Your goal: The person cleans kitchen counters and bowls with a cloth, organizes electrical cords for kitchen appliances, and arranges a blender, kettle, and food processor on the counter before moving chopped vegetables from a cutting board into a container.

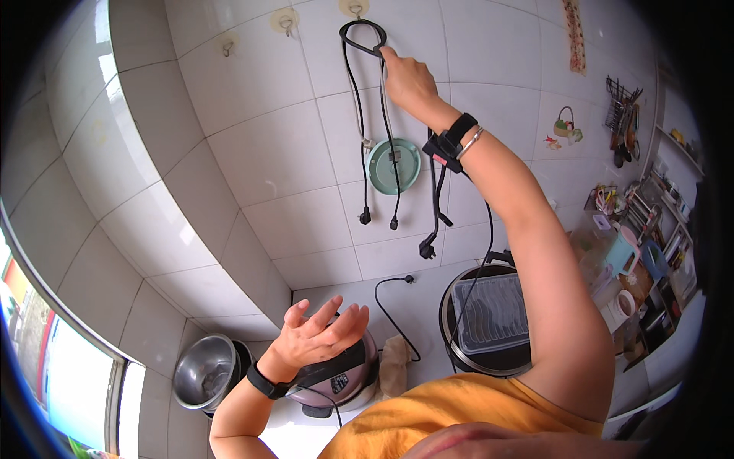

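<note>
My right hand reaches up to the tiled wall, its fingers closed at the lower end of the loop of a black power cord. The loop is at a wall hook, and the cord's ends hang down with their plugs. Behind these ends is a round green plastic lid. My left hand is raised palm up with its fingers apart, holding nothing, above a pink electric cooker. Under my right wrist, more black cords hang with a plug. Another black cord lies on the counter.
Metal bowls stand at the left near the window. A large black round pan with a clear plastic tray on it is at the right. Beyond are a light-blue jug and hanging utensils. A beige cloth lies by the cooker.
</note>
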### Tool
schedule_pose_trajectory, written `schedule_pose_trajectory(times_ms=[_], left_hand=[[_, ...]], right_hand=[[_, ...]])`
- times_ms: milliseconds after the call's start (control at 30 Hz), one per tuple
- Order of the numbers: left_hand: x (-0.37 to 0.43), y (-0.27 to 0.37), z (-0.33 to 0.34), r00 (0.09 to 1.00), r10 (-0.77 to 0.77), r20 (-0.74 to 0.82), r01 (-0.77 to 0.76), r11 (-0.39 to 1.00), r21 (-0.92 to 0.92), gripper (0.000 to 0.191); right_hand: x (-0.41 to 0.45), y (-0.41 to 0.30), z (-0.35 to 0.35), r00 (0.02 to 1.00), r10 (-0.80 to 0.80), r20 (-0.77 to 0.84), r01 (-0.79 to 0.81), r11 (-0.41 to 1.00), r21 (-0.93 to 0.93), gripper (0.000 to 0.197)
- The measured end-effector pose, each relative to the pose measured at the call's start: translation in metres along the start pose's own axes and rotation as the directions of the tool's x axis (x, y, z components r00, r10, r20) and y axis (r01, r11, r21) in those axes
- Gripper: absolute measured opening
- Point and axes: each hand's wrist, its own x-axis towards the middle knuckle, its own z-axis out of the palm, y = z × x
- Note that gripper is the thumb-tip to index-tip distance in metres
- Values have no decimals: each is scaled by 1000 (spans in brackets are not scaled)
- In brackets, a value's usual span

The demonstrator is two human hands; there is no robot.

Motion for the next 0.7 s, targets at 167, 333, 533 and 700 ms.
schedule_pose_trajectory(times_ms=[167,333,533,700], left_hand=[[8,1,0,955,-159,248,200,969,-148,29],[34,-43,47,813,-375,445,560,712,-423,31],[153,-148,162,701,-530,477,604,85,-792,53],[240,-171,203,563,-539,626,553,-316,-771,64]], right_hand=[[10,0,-9,997,-60,-39,58,997,-51,23],[-3,-5,-23,996,-64,-66,61,997,-53,25],[15,13,-4,1000,21,-2,-21,998,-54,26],[13,30,10,994,-4,112,7,1000,-26,20]])
